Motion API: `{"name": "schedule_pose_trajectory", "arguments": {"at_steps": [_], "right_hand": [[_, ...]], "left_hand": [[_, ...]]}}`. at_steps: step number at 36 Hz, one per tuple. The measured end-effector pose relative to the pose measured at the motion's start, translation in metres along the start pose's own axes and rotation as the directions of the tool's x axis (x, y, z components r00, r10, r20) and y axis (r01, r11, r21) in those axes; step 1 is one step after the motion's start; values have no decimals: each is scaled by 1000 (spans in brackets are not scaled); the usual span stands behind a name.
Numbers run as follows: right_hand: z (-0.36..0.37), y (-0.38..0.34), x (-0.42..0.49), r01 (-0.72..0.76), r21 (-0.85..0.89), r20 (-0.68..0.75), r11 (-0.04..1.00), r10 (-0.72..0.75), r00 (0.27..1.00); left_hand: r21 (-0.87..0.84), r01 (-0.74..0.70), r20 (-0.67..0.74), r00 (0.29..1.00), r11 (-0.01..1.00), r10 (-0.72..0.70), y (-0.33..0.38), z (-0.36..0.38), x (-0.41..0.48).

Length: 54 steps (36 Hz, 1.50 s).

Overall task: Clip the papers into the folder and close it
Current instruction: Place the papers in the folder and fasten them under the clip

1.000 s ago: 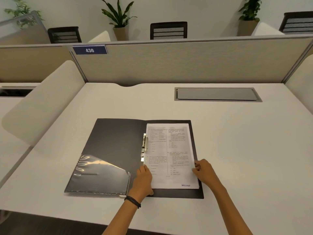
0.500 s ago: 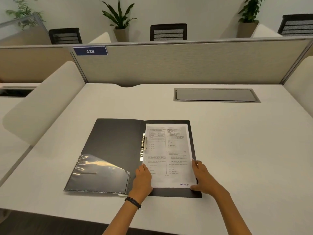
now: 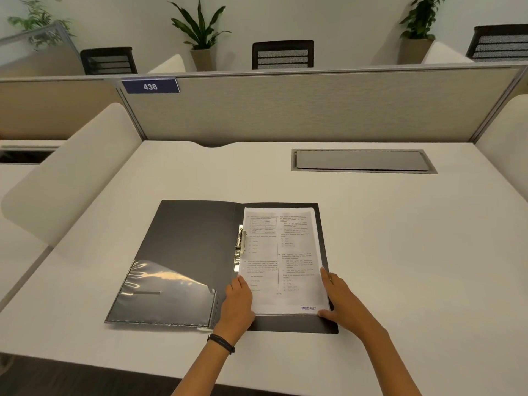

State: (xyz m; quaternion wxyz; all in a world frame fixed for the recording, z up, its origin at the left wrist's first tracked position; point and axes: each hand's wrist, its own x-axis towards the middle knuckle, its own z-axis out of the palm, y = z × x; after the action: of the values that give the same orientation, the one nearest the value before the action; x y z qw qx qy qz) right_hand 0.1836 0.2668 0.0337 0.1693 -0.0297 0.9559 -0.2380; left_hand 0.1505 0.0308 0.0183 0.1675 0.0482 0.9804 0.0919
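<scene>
- I see the dark grey plastic folder (image 3: 194, 247) lying open and flat on the pale off-white desk (image 3: 400, 252), its two leaves spread left and right of the fingers.
- The stack of white printed papers (image 3: 281, 258) sits on the folder's right leaf, between my two hands, with its left edge tucked by the silver metal spring clip (image 3: 240, 247) at the spine.
- That clip lies just beyond the left fingertips, flat along the paper's margin; whether it bites down on the sheets I cannot tell.
- My left hand (image 3: 238, 302) rests on the lower left edge of the papers, fingers pressed together and laid flat, tips pointing away from me; a thin black wristband (image 3: 221, 342) circles the wrist.
- My right hand (image 3: 341, 300) grips the lower right corner of the stack: the fingers run up along the right edge, close together, while the thumb hooks under the bottom corner near the small blue "SPEED POST" print (image 3: 308, 308).
- Both hands touch the paper; neither lifts it off the folder as far as I can see.
- Left of the left fingers, a clear shiny plastic pocket (image 3: 165, 295) covers the lower part of the folder's left leaf.
- Well beyond the fingertips, a grey rectangular cable hatch (image 3: 363, 160) is set in the desk, and a beige fabric partition (image 3: 314, 110) carries a navy plate reading 436 (image 3: 150, 86).
</scene>
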Motion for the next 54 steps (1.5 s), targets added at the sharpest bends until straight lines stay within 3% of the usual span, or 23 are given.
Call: {"name": "schedule_pose_trajectory", "arguments": {"at_steps": [7,14,28,36,54], "right_hand": [[2,3,0,25,-28,58,999,-23,998],[6,-1,1,21,-31,14,999,-20,1000],[4,2,6,-76,278,21,958,73,997],[9,2,4,-21,94,33,995,18,999],[11,2,7,-25,55,-4,998,25,1000]], "left_hand": [[36,-12,0,1000,999,12,0,0,-2],[33,-7,-15,1000,999,7,1,2,-4],[-32,-11,-11,1000,999,10,-1,0,-5],[-28,-29,-2,1000,999,28,-4,-1,-5],[54,-57,3,998,997,57,-8,0,0]]}}
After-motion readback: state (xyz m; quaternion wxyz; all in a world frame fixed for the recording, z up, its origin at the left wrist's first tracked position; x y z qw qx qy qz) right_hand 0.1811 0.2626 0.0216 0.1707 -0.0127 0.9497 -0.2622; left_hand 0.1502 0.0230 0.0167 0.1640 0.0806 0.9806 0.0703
